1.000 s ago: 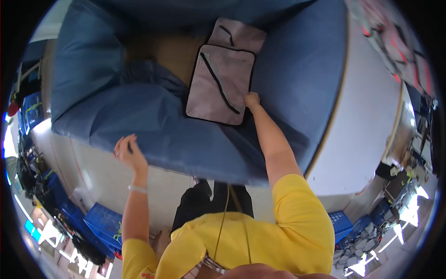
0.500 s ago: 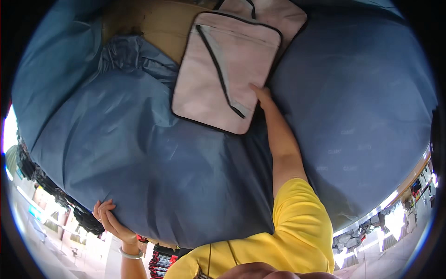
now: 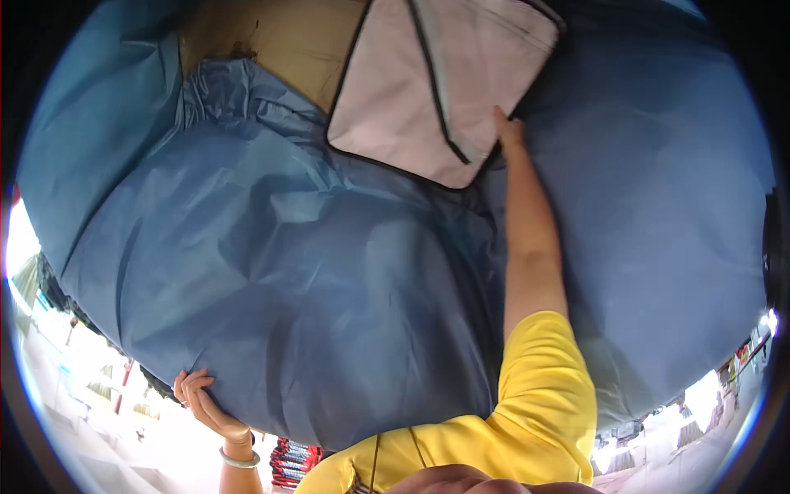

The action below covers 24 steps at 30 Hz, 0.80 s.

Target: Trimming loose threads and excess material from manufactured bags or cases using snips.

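At left, touching the rim of a wrinkled blue cloth (image 3: 288, 272) with the left hand (image 3: 206, 403), fingers bent; cannot tell whether clutching or just resting. Just below those fingers, wearing a pale bracelet (image 3: 239, 463); well ahead of them, beyond the cloth, see a brown surface (image 3: 288, 49). Farther right, pinching the right edge of a black-edged pink panel (image 3: 461, 82) in the right hand (image 3: 510, 132), with thumb on top and other fingers partly hidden; see that panel spread ahead and left of these fingers. On their right, smooth blue covering (image 3: 658, 206).
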{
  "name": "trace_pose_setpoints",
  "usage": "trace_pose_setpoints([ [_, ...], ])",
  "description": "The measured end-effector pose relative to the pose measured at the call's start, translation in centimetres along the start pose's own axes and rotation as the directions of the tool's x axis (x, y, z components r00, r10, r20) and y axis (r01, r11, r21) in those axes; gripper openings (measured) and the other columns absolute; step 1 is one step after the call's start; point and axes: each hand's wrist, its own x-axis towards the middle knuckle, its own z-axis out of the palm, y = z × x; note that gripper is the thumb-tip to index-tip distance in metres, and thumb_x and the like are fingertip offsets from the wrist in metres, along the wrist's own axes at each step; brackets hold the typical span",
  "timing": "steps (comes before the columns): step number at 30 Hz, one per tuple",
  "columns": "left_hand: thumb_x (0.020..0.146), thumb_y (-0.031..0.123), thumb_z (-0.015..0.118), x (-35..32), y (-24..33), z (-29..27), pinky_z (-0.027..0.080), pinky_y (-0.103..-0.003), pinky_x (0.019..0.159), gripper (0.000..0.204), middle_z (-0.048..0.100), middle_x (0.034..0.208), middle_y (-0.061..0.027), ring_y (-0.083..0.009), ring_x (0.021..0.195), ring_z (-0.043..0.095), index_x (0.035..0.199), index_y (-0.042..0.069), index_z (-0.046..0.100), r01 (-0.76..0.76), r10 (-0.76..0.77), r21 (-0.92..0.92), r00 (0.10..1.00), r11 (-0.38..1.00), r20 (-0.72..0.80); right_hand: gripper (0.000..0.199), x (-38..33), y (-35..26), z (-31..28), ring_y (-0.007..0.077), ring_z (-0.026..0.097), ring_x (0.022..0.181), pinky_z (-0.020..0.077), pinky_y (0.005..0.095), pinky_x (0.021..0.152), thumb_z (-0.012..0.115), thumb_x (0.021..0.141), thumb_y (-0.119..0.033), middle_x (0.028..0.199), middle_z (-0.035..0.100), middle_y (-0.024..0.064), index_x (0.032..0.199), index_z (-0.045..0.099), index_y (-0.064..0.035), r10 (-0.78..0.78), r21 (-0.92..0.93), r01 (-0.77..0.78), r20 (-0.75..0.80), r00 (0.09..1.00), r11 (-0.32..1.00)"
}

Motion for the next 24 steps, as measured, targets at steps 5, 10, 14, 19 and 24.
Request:
trace_pose_setpoints([
  [5, 0.093, 0.044, 0.051, -2.9, -3.5, 0.6, 0.038, -0.057, 0.098, 0.059, 0.053, 0.099, -0.013, -0.0298, 0.096, 0.056, 0.13, 0.0, 0.037, -0.012, 0.008, 0.041, 0.994, 0.999, 0.105, 0.093, 0.4, -1.6, 3.6, 0.0305, 0.055, 0.12, 0.0424, 0.0365, 0.1, 0.074, 0.071, -0.057, 0.13, 0.055, 0.0258, 0.127, 0.051, 0.013, 0.192, 0.136, -0.237, 0.279, 0.941, 0.962],
  [10, 0.095, 0.041, 0.047, -1.2, -2.5, -0.9, 0.037, -0.058, 0.099, 0.055, 0.052, 0.102, -0.0127, -0.031, 0.097, 0.056, 0.132, 0.002, 0.037, -0.009, 0.009, 0.018, 0.999, 1.0, 0.037, 0.099, -1.2, -3.5, 2.2, 0.0303, 0.054, 0.118, 0.0409, 0.0348, 0.101, 0.075, 0.07, -0.061, 0.13, 0.055, 0.0223, 0.13, 0.048, 0.013, 0.131, 0.21, -0.257, 0.476, 0.87, 0.943],
  [14, 0.097, 0.024, 0.04, -2.5, -4.0, -3.3, 0.036, -0.058, 0.097, 0.038, 0.053, 0.094, -0.0138, -0.0318, 0.094, 0.056, 0.126, 0.001, 0.039, 0.027, -0.027, -0.021, 1.0, 0.999, 0.006, 0.078, -6.8, -5.9, 4.3, 0.0361, 0.062, 0.105, 0.0464, 0.0405, 0.09, 0.068, 0.078, -0.057, 0.112, 0.062, 0.0307, 0.108, 0.061, 0.0144, -0.118, 0.059, 0.107, 0.244, 0.963, 0.993],
  [19, 0.089, 0.013, 0.041, -7.4, -5.1, -10.4, 0.026, -0.05, 0.105, 0.022, 0.062, 0.099, -0.0141, -0.0329, 0.107, 0.053, 0.087, 0.002, 0.059, 0.459, -0.463, -0.11, 0.887, 0.882, -0.007, 0.06, -27.6, -19.8, 0.8, 0.0369, 0.065, 0.077, 0.0468, 0.0458, 0.078, 0.064, 0.086, -0.045, 0.077, 0.063, 0.0317, 0.075, 0.063, 0.0135, -0.236, 0.194, 0.195, 0.221, 0.946, 0.962],
  [24, 0.084, 0.012, 0.054, -11.8, -6.0, -13.9, 0.019, -0.05, 0.108, 0.012, 0.067, 0.1, 0.0007, -0.0265, 0.113, 0.053, 0.078, 0.012, 0.064, 0.5, -0.532, -0.202, 0.831, 0.842, -0.161, 0.04, -40.1, -35.7, -12.1, 0.0133, 0.05, 0.052, 0.0402, 0.0286, 0.046, 0.063, 0.088, -0.039, 0.065, 0.057, 0.0065, 0.076, 0.062, -0.0001, -0.358, 0.6, 0.116, 0.301, 0.884, 0.792],
])
